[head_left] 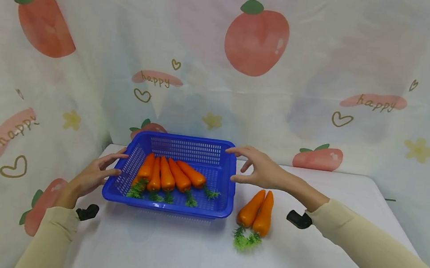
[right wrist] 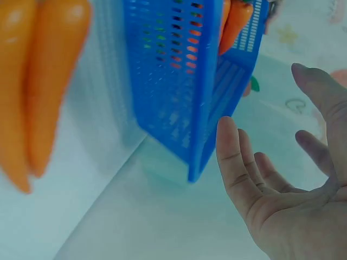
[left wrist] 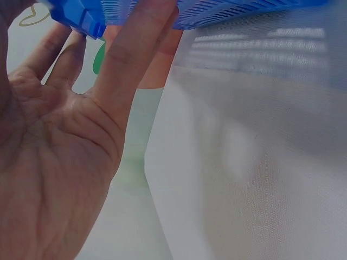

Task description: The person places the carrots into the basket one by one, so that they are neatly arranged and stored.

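Note:
A blue plastic basket (head_left: 179, 209) with slotted sides contains several orange carrots (head_left: 167, 175) with green leafy tops. My left hand (head_left: 90, 177) is at its left side, thumb and index fingertips over the rim. In the left wrist view the thumb (left wrist: 122, 65) reaches up to the basket's underside edge and the other fingers extend behind a corner. My right hand (head_left: 263, 169) is at the right side with thumb and fingers spread, fingertips right at the rim. The right wrist view shows that palm with nothing in it. Two more carrots (head_left: 264, 216) lie side by side just right of the basket.
A white cloth covers the table (head_left: 168, 253). Behind and to the left hangs a pale curtain (head_left: 281, 115) printed with fruit, hearts and the word happy. Black mounts (head_left: 299, 219) stick out from both wrists.

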### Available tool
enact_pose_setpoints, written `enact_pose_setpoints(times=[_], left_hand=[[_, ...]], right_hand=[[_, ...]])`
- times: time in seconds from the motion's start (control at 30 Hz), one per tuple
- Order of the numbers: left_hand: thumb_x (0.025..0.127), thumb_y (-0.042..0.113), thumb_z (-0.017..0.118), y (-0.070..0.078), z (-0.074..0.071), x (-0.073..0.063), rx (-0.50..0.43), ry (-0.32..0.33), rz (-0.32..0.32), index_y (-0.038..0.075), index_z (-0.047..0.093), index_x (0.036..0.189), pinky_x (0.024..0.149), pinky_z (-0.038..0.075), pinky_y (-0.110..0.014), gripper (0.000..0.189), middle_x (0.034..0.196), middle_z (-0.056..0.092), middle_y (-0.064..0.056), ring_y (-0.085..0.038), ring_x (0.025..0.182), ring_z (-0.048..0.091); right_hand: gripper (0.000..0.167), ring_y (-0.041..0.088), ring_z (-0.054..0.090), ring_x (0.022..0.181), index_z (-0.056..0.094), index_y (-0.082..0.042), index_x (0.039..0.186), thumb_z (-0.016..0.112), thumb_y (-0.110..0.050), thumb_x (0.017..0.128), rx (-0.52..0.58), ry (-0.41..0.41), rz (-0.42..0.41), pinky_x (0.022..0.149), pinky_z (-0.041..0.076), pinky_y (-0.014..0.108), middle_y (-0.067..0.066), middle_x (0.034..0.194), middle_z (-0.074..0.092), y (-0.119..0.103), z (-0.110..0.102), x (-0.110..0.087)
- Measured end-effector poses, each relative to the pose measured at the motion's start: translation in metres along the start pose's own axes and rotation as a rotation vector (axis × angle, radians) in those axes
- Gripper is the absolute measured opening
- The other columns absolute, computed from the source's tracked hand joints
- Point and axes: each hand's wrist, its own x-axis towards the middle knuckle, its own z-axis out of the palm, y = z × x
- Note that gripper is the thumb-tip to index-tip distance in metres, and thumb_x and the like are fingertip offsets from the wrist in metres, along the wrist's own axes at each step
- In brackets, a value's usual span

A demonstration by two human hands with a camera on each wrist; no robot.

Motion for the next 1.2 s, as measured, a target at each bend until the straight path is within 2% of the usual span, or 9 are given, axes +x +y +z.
enact_pose_setpoints(times=[0.17, 0.27, 0.5, 0.7, 0.93, 1.2], left_hand=[[0.103, 0.019, 0.063, 0.000, -0.001, 0.000, -0.010, -0.005, 0.000, 0.012, 0.042, 0.156, 0.097, 0.052, -0.062, 0.058, 0.174, 0.007, 0.000, -0.049, 0.152, 0.017], [0.103, 0.018, 0.062, 0.000, -0.001, -0.002, -0.005, -0.010, 0.013, 0.011, 0.041, 0.156, 0.097, 0.052, -0.063, 0.057, 0.174, 0.006, -0.001, -0.051, 0.152, 0.016], [0.103, 0.018, 0.062, -0.001, -0.002, -0.002, -0.008, -0.008, 0.004, 0.012, 0.042, 0.156, 0.097, 0.051, -0.065, 0.057, 0.174, 0.007, 0.000, -0.049, 0.153, 0.014], [0.103, 0.017, 0.062, 0.002, -0.001, 0.000, -0.014, -0.013, 0.013, 0.010, 0.042, 0.155, 0.098, 0.049, -0.068, 0.056, 0.174, 0.007, -0.002, -0.050, 0.152, 0.014], [0.103, 0.018, 0.062, 0.001, -0.001, 0.000, -0.014, -0.018, 0.016, 0.012, 0.042, 0.156, 0.100, 0.043, -0.072, 0.057, 0.174, 0.007, -0.002, -0.050, 0.153, 0.012], [0.104, 0.017, 0.061, 0.002, -0.001, -0.001, -0.019, -0.018, 0.016, 0.012, 0.042, 0.156, 0.101, 0.042, -0.072, 0.056, 0.174, 0.007, -0.001, -0.049, 0.153, 0.012]], right_hand=[[0.074, 0.033, 0.068, 0.101, 0.047, -0.018, 0.153, 0.082, -0.026, 0.089, 0.017, 0.036, 0.082, 0.074, 0.062, 0.033, 0.018, 0.141, 0.053, 0.011, -0.006, -0.030], [0.073, 0.029, 0.068, 0.100, 0.049, -0.020, 0.152, 0.083, -0.026, 0.088, 0.013, 0.057, 0.114, 0.074, 0.062, 0.030, 0.017, 0.140, 0.054, 0.016, -0.008, -0.043], [0.070, 0.021, 0.069, 0.095, 0.050, -0.016, 0.150, 0.082, -0.027, 0.089, 0.005, 0.088, 0.117, 0.071, 0.060, 0.026, 0.019, 0.136, 0.057, 0.029, -0.006, -0.065], [0.065, 0.021, 0.070, 0.092, 0.051, -0.014, 0.148, 0.081, -0.024, 0.090, 0.046, 0.122, 0.133, 0.066, 0.060, 0.027, 0.021, 0.133, 0.059, 0.044, 0.009, -0.082], [0.064, 0.028, 0.067, 0.094, 0.052, -0.011, 0.145, 0.081, -0.022, 0.090, 0.093, 0.147, 0.219, 0.061, 0.060, 0.028, 0.026, 0.132, 0.055, 0.065, 0.034, -0.101], [0.060, 0.023, 0.065, 0.080, 0.053, -0.005, 0.140, 0.080, -0.024, 0.091, 0.168, 0.158, 0.329, 0.057, 0.060, 0.030, 0.033, 0.131, 0.048, 0.079, 0.051, -0.107]])
